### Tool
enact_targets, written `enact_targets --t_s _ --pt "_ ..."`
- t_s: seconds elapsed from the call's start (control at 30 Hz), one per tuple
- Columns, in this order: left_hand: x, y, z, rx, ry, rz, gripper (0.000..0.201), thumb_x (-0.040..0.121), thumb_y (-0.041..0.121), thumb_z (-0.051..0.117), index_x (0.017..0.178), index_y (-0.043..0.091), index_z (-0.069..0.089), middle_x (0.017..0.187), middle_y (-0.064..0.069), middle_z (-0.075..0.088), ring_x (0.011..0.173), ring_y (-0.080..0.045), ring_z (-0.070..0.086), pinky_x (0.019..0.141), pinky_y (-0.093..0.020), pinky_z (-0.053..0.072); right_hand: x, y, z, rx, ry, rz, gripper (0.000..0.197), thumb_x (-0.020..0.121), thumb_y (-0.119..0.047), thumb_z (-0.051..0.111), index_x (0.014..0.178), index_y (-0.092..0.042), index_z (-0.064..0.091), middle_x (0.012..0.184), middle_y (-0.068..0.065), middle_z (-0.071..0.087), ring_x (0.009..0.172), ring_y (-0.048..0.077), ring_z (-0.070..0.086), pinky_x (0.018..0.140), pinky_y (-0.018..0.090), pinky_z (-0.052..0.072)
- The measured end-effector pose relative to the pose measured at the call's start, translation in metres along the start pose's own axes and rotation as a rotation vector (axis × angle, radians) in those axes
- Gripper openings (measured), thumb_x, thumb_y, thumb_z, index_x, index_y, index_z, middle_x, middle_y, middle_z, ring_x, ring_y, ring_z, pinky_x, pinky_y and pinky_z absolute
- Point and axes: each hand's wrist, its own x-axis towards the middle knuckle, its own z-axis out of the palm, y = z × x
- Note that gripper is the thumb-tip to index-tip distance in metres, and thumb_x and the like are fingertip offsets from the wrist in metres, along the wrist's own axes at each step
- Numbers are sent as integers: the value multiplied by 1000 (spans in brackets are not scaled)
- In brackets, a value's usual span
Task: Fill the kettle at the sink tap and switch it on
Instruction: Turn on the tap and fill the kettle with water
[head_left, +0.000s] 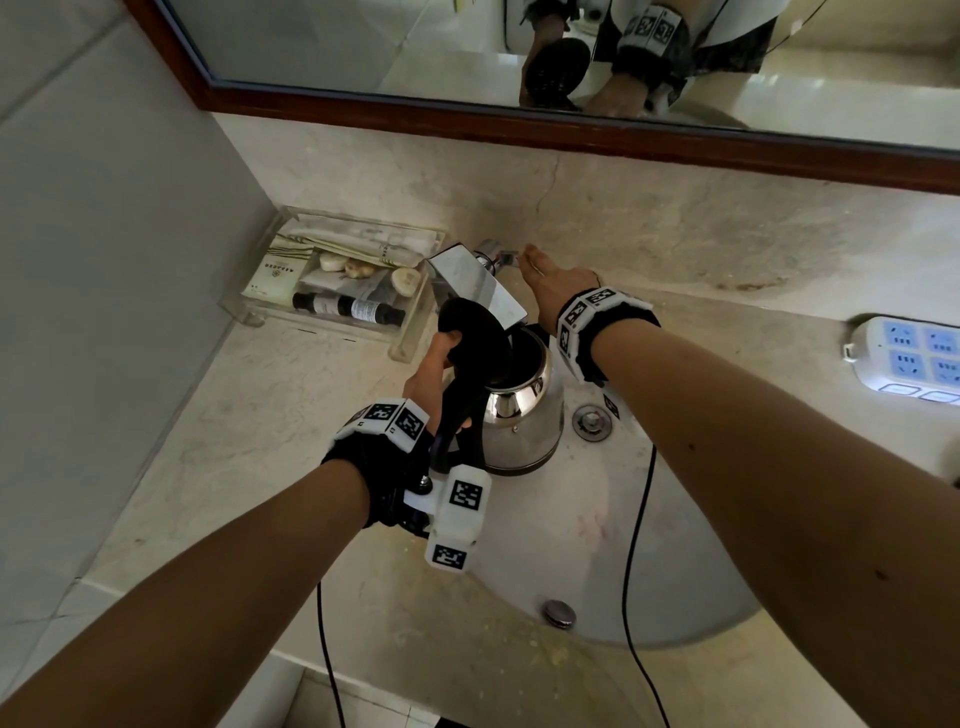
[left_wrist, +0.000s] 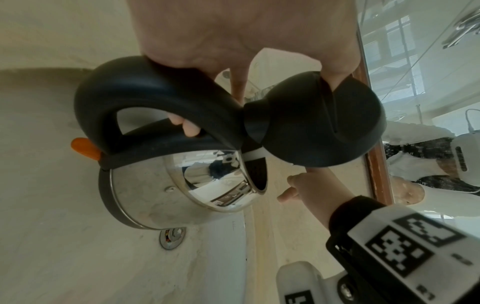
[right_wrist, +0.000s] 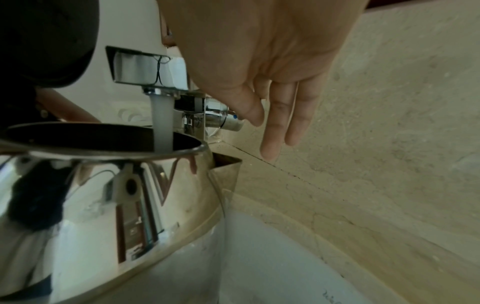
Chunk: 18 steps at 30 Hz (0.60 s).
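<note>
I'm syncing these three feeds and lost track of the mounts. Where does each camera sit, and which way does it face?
Head: worn on the head, looking down at the sink; both forearms show.
Left wrist: along the left hand gripping the kettle handle, lid open.
Right wrist: along the right hand, fingers straight by the tap, water running.
Shared: all three show the kettle; both wrist views show the right hand.

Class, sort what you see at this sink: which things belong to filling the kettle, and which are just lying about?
Part of the job:
kettle, lid open, left hand on its handle
tap, water running in
right hand at the tap lever

Lying about:
clear tray of toiletries
power strip
mirror
</note>
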Motion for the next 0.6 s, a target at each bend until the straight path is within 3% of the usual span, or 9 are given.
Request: enact_targets --t_s 0.07,0.13,0.2,0.33,0.5,0.6 --pt "-3 4 1 28 -1 44 71 60 54 53 126 32 38 117 7 45 118 -29 51 90 -55 49 0 0 0 6 8 1 90 84 -7 59 154 -18 2 162 -5 -5 118 34 56 97 39 44" --pt "-6 6 2 44 6 78 76 60 50 55 130 23 38 116 7 45 116 -30 53 91 -54 50 -1 0 1 19 16 1 85 87 -5 53 154 -18 3 162 -6 -5 119 34 55 98 39 43" --pt "-7 6 1 48 10 83 71 65 41 59 130 24 37 117 8 45 117 -30 53 89 -57 50 0 0 1 27 20 -1 83 88 -4 51 154 -19 3 162 -6 -5 119 34 55 98 38 43" --pt "-6 4 -1 56 -5 66 70 64 39 61 128 29 36 122 2 48 119 -30 51 89 -58 50 1 0 3 32 25 -5 86 86 -5 53 154 -19 3 162 -6 -5 119 33 55 98 38 43" --pt "-9 8 0 26 -12 73 87 52 56 52 131 23 36 130 -7 48 120 -30 50 93 -56 48 0 -1 2 27 29 -5 82 88 -3 49 154 -19 4 162 -5 -4 119 34 55 98 37 43" --pt "-10 7 0 -20 -4 27 85 52 58 50 130 25 38 133 -9 47 120 -30 50 92 -56 49 1 0 2 18 25 -5 82 87 -4 50 154 -18 4 162 -5 -4 118 35 55 97 38 44"
